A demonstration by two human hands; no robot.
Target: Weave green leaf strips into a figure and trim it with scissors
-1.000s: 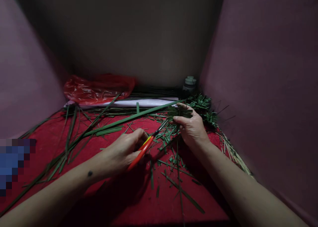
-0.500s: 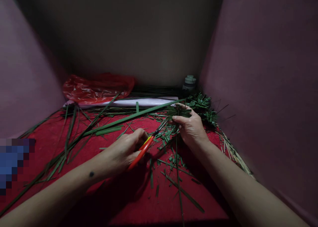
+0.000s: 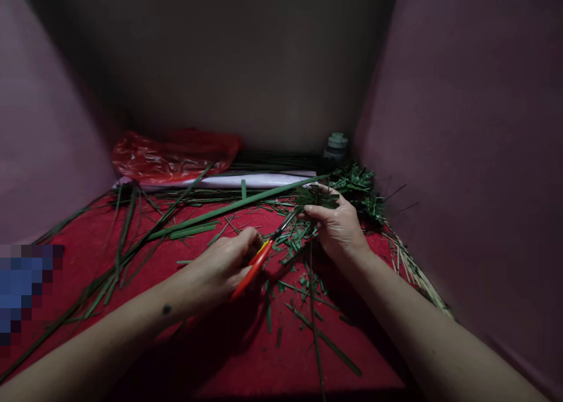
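Note:
My left hand [image 3: 235, 261] is closed round the handles of a pair of scissors [image 3: 255, 267] with orange and yellow grips. The blades point up and to the right, their tips at the green leaf piece [image 3: 323, 196] in my other hand. Between thumb and fingers, my right hand [image 3: 341, 223] pinches this folded or woven leaf piece. A long thin stem [image 3: 314, 314] hangs below it toward the front edge. Small green leaf clippings [image 3: 299, 237] lie under both hands. Whether the blade tips are parted is too dark to tell.
A red plastic bag [image 3: 176, 155] lies at the back left, beside a pale roll [image 3: 259, 181]. Behind my right hand are a heap of dark green leafwork [image 3: 356, 185] and a small bottle [image 3: 336, 147]. Long leaf strips [image 3: 224, 207] cross the red tabletop [image 3: 211, 355]. Walls rise on three sides.
Very little differs. The scissors and my left hand have shifted slightly to the right; my right hand keeps its hold on the leaf piece in the same place.

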